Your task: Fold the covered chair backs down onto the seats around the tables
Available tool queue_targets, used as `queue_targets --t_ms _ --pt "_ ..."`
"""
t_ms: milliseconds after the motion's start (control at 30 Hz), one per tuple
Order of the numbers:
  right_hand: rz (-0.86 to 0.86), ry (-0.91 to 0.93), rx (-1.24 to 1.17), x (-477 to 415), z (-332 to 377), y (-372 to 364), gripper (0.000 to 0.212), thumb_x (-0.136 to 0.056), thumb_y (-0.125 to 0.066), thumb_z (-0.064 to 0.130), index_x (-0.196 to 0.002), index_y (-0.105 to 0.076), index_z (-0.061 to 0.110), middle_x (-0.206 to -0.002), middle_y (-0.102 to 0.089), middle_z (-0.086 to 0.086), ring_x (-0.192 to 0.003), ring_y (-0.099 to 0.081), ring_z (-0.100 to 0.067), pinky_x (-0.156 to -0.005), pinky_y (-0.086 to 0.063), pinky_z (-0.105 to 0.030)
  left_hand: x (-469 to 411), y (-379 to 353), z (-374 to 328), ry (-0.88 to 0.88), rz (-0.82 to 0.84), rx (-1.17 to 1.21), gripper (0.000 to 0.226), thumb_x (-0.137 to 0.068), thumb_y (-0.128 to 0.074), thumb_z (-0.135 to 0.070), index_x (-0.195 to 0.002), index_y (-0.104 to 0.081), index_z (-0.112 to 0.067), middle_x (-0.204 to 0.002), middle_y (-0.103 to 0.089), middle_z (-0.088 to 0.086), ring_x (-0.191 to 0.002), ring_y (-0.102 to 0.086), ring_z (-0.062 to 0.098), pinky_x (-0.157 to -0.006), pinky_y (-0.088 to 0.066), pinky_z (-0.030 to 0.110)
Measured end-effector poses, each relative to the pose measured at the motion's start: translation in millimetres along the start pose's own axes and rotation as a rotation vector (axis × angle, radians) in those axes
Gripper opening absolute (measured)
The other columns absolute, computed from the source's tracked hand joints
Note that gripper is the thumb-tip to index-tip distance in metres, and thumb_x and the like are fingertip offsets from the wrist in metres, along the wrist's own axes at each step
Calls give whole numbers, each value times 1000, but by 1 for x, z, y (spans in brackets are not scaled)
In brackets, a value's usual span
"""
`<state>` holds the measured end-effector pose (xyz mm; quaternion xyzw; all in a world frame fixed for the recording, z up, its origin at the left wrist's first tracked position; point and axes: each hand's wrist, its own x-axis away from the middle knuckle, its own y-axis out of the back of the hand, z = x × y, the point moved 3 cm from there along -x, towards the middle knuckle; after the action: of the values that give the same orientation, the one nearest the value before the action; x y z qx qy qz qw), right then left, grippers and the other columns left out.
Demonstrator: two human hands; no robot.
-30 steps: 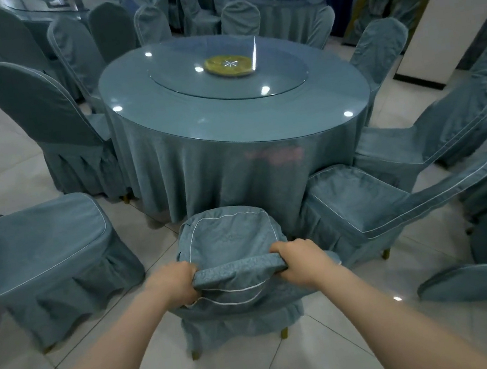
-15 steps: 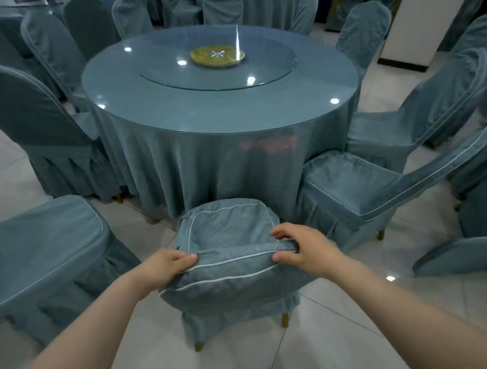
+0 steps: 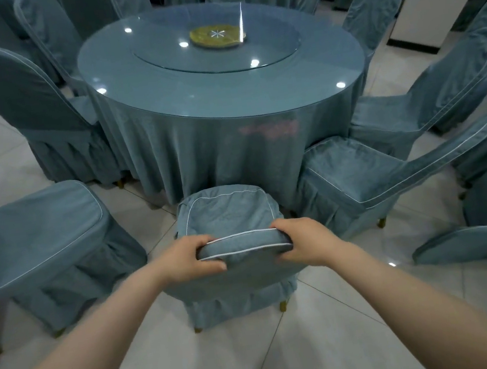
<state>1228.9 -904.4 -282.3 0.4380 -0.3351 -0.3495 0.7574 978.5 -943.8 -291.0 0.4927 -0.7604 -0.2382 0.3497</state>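
Blue-grey chair back (image 3: 244, 242) now flatter on the seat, left hand (image 3: 188, 259) and right hand (image 3: 305, 243) still clamped around it.

Round table (image 3: 224, 99) at 12 o'clock, blue-grey cloth, glass top, glass turntable (image 3: 217, 50) with yellow disc (image 3: 215, 34) at centre. Nearest chair (image 3: 227, 214) at 6 o'clock of table, covered back (image 3: 244, 243) low over seat. Left hand (image 3: 188, 259) and right hand (image 3: 305, 243) each closed on one end of back's piped top edge. Chairs at 9 o'clock (image 3: 35, 245) and 3 o'clock (image 3: 391, 176) with backs tilted. Upright chair (image 3: 20, 100) at 10 o'clock. White tile floor (image 3: 229, 358).
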Motion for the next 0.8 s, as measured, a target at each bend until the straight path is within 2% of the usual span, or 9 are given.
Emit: queue_targets --t_ms 67,200,333,433,600,667,733,767,800 --pt "-8 -36 61 -6 1 -1 33 -77 -65 39 -108 -57 31 -96 -66 7 -90 -61 -20 -71 -48 -32 0 -7 0 13 -56 -152 47 -69 -75 -37 -113 -58 -35 -98 -61 -19 -91 -56 4 -66 -33 10" --pt "-24 -48 132 -13 4 -6 27 -82 -63 39 -108 -59 31 -97 -67 4 -91 -61 -23 -70 -45 -32 -6 -9 2 55 -135 -264 39 -75 -67 -28 -113 -61 -32 -102 -67 -10 -97 -60 16 -68 -35 22" --pt "-53 -12 146 -9 8 -7 14 -82 -59 31 -96 -60 29 -89 -67 3 -86 -61 -24 -67 -41 -32 -3 -9 4 51 -169 -347 32 -76 -60 -27 -107 -64 -33 -94 -69 -8 -92 -61 18 -67 -36 25" --pt "-52 18 129 -4 13 -13 10 -81 -59 33 -90 -57 28 -87 -67 2 -83 -60 -25 -70 -43 -34 2 -5 6 31 -135 -417 31 -76 -57 -26 -105 -64 -34 -90 -68 -9 -84 -59 14 -67 -33 25" --pt "-43 21 88 2 19 -17 9 -83 -57 33 -90 -57 28 -84 -65 5 -81 -59 -23 -73 -47 -36 9 -2 4 39 -102 -450 29 -74 -58 -23 -97 -64 -39 -71 -51 -18 -73 -51 9 -65 -33 22" --pt "-22 8 88 2 18 -18 13 -83 -57 32 -95 -56 27 -86 -64 3 -84 -59 -24 -71 -47 -35 9 -3 5 38 -88 -433 21 -74 -60 -26 -87 -60 -42 -71 -52 -20 -76 -54 9 -64 -34 22" --pt "21 -5 58 3 16 -17 27 -82 -63 38 -105 -55 27 -96 -65 3 -92 -60 -23 -70 -45 -31 9 -3 7 51 -27 -350 22 -73 -68 -35 -87 -55 -45 -82 -58 -22 -84 -56 9 -67 -38 23" --pt "51 -9 22 5 14 -15 42 -78 -68 44 -115 -54 28 -106 -65 3 -100 -59 -21 -74 -45 -30 8 -2 7 57 18 -299 31 -71 -72 -42 -98 -56 -45 -95 -61 -20 -93 -57 9 -75 -42 24" --pt "79 0 -10 8 13 -13 62 -74 -71 53 -126 -49 29 -119 -61 4 -109 -55 -19 -83 -45 -31 9 0 6 67 59 -255 52 -68 -74 -50 -116 -54 -42 -113 -60 -18 -107 -56 10 -87 -43 26"
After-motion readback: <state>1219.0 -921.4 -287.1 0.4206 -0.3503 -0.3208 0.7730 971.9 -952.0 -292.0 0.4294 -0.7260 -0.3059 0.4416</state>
